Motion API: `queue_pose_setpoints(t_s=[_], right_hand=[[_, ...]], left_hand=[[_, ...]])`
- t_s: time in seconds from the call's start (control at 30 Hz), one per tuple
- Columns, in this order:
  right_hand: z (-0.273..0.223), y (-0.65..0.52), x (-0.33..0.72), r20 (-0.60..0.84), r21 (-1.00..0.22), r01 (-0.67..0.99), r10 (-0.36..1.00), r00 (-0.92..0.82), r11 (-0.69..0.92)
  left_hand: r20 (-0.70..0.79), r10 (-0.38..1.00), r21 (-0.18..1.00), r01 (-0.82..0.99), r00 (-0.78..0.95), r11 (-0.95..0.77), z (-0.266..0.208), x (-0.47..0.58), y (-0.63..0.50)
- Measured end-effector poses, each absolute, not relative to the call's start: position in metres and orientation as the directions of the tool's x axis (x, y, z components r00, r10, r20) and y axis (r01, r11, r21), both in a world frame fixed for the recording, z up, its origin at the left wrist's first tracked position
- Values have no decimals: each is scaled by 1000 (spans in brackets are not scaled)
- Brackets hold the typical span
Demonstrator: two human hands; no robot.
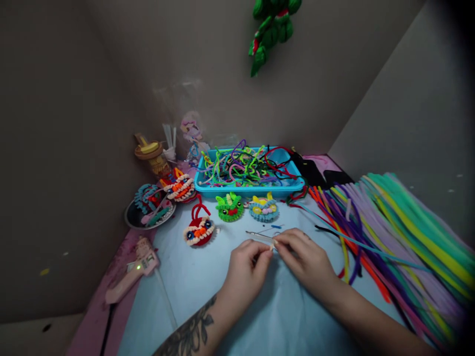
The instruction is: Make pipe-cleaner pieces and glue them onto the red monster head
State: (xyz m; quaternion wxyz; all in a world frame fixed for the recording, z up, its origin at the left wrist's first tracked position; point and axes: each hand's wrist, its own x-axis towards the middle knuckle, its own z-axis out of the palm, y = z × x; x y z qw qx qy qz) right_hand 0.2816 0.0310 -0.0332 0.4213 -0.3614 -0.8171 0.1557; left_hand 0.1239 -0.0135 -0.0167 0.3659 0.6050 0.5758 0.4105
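Tattooed left forearm [195, 324] nearest, both hands pinched on one tiny pale piece

And right up front, the two forearms frame it, running up from the bottom edge over a pale blue cloth [289, 321]. Left hand [248, 265]: thumb and forefinger closed together on the small pale piece [272, 247]. Right hand [304, 259]: fingertips gripping that same bit from the other side, and there it is, right between them, just above the cloth! Out left, a pink glue gun [148, 267] with a green light glowing; out right, a great fan of coloured fuzzy stems [408, 247].

Just beyond the fingers lies a slim metal tool [258, 234], whether touched by the right hand I can't tell. Next, a row of fuzzy animal heads: red [200, 232], green [229, 207], light blue [264, 208]. Left of them, a metal dish [151, 225] holds another blue one. Behind, a bright blue tray [248, 189] brims with tangled stems, a lidded cup [150, 153] off to its left. Farthest and highest, a green ornament [272, 34] against the grey wall [222, 104]!
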Motion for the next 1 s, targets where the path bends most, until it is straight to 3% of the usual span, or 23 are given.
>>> queue_pose_setpoints(t_s=[0.33,0.77,0.9,1.0], right_hand=[[-36,30,276,677,-302,519,563,-474,800],[-35,28,273,728,-226,583,533,-430,780],[-33,30,274,752,-194,604,512,-414,773],[-34,33,275,742,-202,618,530,-409,760]], left_hand=[[-59,998,977,205,-27,63,-21,127,-11],[-117,991,991,59,-58,121,-28,129,-7],[-135,991,983,126,-12,136,-24,127,-7],[24,999,942,335,-27,-14,-24,123,-10]])
